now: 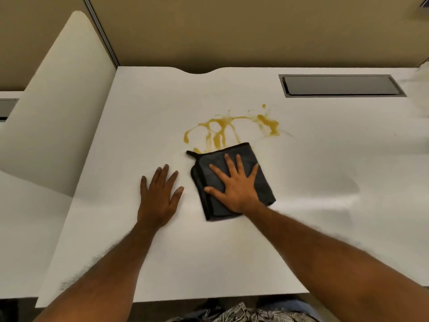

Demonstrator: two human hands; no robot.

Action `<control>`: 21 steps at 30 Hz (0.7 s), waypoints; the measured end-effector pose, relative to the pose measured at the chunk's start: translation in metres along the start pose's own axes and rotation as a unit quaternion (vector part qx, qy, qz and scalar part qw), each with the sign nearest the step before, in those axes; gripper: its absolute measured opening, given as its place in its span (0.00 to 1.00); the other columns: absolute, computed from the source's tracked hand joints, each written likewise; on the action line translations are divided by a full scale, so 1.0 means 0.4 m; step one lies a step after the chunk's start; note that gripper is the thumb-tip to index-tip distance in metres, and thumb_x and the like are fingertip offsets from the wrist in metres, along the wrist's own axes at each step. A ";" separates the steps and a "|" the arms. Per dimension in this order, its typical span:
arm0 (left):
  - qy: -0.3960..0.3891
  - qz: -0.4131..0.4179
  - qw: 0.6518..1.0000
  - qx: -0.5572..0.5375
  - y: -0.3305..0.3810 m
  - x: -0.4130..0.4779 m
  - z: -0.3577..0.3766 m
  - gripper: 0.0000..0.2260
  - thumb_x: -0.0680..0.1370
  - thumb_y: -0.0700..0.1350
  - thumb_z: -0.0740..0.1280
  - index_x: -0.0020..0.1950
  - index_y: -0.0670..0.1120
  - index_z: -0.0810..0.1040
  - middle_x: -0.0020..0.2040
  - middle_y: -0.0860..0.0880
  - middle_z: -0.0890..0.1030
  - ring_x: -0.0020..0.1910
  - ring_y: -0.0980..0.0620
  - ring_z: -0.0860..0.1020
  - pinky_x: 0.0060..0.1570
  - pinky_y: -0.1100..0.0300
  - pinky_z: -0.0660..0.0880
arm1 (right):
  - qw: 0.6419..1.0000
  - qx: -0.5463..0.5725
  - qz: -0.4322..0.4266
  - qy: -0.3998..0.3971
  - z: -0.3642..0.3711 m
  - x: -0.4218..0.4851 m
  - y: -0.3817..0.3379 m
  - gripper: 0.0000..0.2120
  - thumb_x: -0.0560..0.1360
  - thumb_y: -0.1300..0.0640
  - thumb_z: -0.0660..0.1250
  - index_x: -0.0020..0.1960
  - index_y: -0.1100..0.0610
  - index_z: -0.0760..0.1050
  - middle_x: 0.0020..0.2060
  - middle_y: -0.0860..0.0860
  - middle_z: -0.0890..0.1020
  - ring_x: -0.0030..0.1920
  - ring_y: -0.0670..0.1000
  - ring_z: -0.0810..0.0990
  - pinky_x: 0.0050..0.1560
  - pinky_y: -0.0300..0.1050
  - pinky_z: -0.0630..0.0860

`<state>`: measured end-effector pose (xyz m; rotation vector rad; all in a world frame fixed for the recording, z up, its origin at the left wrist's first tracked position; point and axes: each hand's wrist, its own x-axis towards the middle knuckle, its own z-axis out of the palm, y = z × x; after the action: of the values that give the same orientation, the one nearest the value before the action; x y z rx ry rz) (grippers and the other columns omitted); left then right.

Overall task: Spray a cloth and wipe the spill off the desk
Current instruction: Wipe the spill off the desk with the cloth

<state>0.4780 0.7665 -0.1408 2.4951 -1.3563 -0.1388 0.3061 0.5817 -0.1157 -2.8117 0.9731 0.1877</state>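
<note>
A yellow-brown spill [232,129] streaks the middle of the white desk [301,182]. A folded dark grey cloth [262,184] lies flat just in front of the spill, its far edge touching the spill's near streaks. My right hand [234,184] presses flat on the cloth with fingers spread. To the left of the cloth, my left hand [157,196] rests palm down on the bare desk, fingers apart, holding nothing. No spray bottle is in view.
A grey cable hatch [341,86] is set into the desk at the back right. A white divider panel [58,101] stands along the left side. Tan partition walls [232,29] close off the back. The desk's front edge is near my body.
</note>
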 end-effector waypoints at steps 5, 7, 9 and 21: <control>0.004 -0.004 1.000 -0.003 0.003 -0.005 -0.002 0.31 0.80 0.65 0.41 0.77 0.52 0.64 0.80 0.49 0.59 0.79 0.50 0.55 0.76 0.40 0.47 | 0.995 -0.002 0.103 0.004 -0.014 -0.057 0.200 0.38 0.69 0.22 0.40 0.76 0.34 0.41 0.80 0.49 0.43 0.78 0.58 0.38 0.67 0.79 0.41; 0.007 -0.004 1.000 0.000 0.003 -0.003 -0.001 0.30 0.80 0.64 0.43 0.76 0.52 0.64 0.80 0.48 0.59 0.79 0.50 0.56 0.76 0.40 0.48 | 0.995 -0.012 0.096 0.003 -0.004 -0.128 0.211 0.39 0.68 0.21 0.39 0.76 0.34 0.40 0.79 0.51 0.42 0.78 0.59 0.38 0.67 0.79 0.42; 0.006 -0.006 1.000 0.005 0.002 0.002 0.000 0.29 0.80 0.63 0.45 0.76 0.52 0.65 0.79 0.48 0.60 0.79 0.49 0.57 0.75 0.39 0.49 | 0.997 -0.015 0.069 0.005 0.011 -0.196 0.156 0.40 0.68 0.20 0.41 0.76 0.35 0.41 0.79 0.54 0.42 0.77 0.62 0.37 0.67 0.79 0.40; -0.016 -0.007 1.000 0.019 0.001 0.000 -0.005 0.32 0.80 0.65 0.39 0.77 0.52 0.62 0.80 0.49 0.58 0.79 0.50 0.55 0.75 0.39 0.50 | 1.000 -0.008 0.020 0.003 -0.013 0.030 0.063 0.38 0.70 0.22 0.43 0.76 0.34 0.44 0.80 0.49 0.44 0.78 0.57 0.38 0.67 0.78 0.36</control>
<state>0.4782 0.7668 -0.1389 2.5445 -1.3649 -0.1573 0.3002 0.5540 -0.1154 -2.8101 1.0353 0.1936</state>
